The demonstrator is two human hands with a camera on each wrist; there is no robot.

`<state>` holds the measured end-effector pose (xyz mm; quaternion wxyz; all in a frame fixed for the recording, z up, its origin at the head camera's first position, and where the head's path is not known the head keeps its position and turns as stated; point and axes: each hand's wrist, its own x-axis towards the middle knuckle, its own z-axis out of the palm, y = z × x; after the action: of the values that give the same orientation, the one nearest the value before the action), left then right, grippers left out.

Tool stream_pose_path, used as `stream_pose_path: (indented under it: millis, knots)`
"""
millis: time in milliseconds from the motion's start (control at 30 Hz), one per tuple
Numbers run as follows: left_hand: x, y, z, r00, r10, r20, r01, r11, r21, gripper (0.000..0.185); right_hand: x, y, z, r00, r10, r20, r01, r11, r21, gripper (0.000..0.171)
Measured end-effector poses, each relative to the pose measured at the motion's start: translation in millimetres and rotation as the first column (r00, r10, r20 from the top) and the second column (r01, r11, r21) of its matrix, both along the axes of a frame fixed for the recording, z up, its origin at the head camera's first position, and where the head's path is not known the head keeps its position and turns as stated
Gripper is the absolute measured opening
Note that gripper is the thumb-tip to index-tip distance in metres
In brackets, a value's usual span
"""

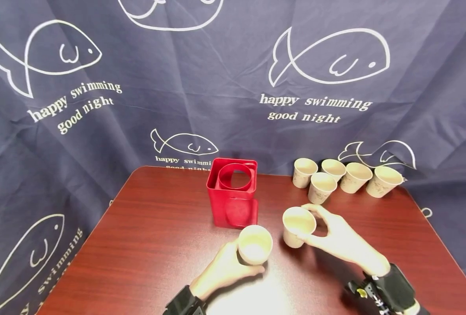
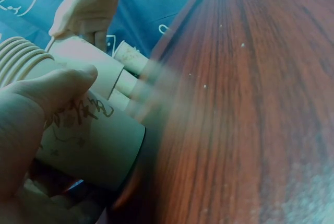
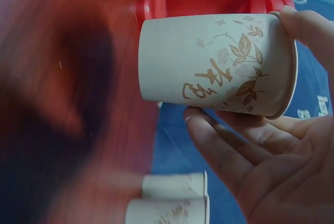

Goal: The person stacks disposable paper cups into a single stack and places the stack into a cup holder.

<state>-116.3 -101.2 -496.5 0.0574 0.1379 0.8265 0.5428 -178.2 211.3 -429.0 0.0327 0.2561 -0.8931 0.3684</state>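
Paper cups (image 1: 298, 225) held one in each hand over the table (image 1: 146, 245).

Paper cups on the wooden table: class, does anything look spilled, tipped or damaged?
Nothing stands out. Five paper cups stand upright at the back beside the red plastic holder; the left hand and right hand each hold one intact cup.

red holder (image 1: 233, 199), five paper cups (image 1: 322, 187), fish-print cloth (image 1: 99, 109)

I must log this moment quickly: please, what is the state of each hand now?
Left hand: closed, fingers round a stack of paper cups.
Right hand: closed, holding a single paper cup by its rim.
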Motion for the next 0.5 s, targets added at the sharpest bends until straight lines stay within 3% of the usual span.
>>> stream_pose_path:
  millis: [200, 500]
  knots:
    - [-0.7, -1, 0.3, 1.000, -0.004, 0.003, 0.004, 1.000, 0.005, 0.063, 6.3, -12, -1.3, 0.994, 0.082, 0.068, -0.081, 0.996, -0.028, 0.058]
    - [0.5, -2, -1.0, 1.000, 0.004, -0.002, -0.004, 1.000, -0.006, 0.061, 13.6, -27, 16.8, 0.984, 0.170, 0.050, -0.170, 0.986, -0.006, 0.054]
